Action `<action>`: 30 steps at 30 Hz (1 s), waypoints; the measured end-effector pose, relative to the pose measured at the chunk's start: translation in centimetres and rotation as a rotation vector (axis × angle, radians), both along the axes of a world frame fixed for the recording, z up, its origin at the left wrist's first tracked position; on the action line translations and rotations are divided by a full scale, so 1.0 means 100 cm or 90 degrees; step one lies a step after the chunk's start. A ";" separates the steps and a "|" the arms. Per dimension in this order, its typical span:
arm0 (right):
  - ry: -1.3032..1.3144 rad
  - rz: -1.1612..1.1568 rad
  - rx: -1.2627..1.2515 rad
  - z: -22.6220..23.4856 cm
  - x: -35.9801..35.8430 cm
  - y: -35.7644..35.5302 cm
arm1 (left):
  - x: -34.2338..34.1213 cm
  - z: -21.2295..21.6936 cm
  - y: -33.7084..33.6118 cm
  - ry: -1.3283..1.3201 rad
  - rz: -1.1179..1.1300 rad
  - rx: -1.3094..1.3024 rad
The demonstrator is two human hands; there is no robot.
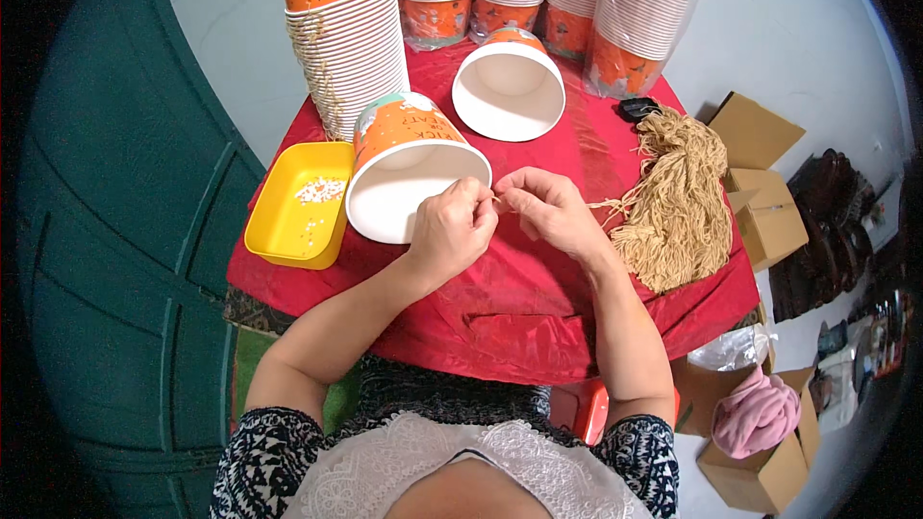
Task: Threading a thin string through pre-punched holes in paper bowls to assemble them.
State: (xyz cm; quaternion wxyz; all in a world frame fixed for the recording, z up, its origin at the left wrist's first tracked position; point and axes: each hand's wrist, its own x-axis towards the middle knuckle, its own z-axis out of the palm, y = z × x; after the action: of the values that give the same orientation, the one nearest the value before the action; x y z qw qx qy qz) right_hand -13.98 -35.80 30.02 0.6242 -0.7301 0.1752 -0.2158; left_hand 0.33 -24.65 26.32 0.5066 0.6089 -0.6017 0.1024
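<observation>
An orange paper bucket [409, 187] with a white inside lies on its side, its mouth toward me. At the right edge of its rim, my left hand [455, 223] and my right hand [553, 213] meet, the fingertips of both pinched together. A bit of thin tan cord [496, 199] shows between them; most of it is hidden by the fingers. To the right of my right hand lies a thick bundle of tan cords [678, 202]. Beside the bucket on the left stands a yellow tub [274, 221] with small white pieces [319, 191] in it.
A second bucket [510, 91] lies on the red tablecloth [538, 317] behind. At the back left rises a tall stack of buckets [351, 58], cords hanging along its side; wrapped stacks [649, 10] line the back. Cardboard boxes [764, 216] stand right of the table.
</observation>
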 end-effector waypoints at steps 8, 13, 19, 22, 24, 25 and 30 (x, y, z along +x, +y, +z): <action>-0.053 -0.036 -0.102 -0.020 0.007 -0.010 | 0.001 0.002 -0.002 -0.016 -0.020 -0.030; -0.057 -0.046 -0.079 -0.019 0.007 -0.011 | 0.005 0.003 -0.002 -0.033 -0.018 -0.032; -0.073 -0.081 -0.050 -0.023 0.007 -0.020 | 0.012 0.015 0.004 -0.097 0.062 0.067; -0.088 -0.102 -0.040 -0.026 0.005 -0.023 | 0.002 0.024 0.007 -0.163 0.144 0.220; -0.092 -0.118 -0.038 -0.024 0.006 -0.022 | 0.003 0.017 0.007 -0.267 0.173 0.187; -0.098 -0.133 -0.036 -0.022 0.006 -0.020 | 0.004 0.014 0.006 -0.268 0.174 0.187; -0.120 -0.159 -0.043 -0.021 0.004 -0.023 | 0.005 0.009 0.004 -0.247 0.181 0.358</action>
State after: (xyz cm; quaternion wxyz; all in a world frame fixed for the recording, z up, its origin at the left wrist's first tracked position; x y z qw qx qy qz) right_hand -13.54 -38.07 27.89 0.5814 -0.6996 0.1978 -0.3653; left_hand 0.80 -24.24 27.18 0.1770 0.7710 -0.6006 0.1158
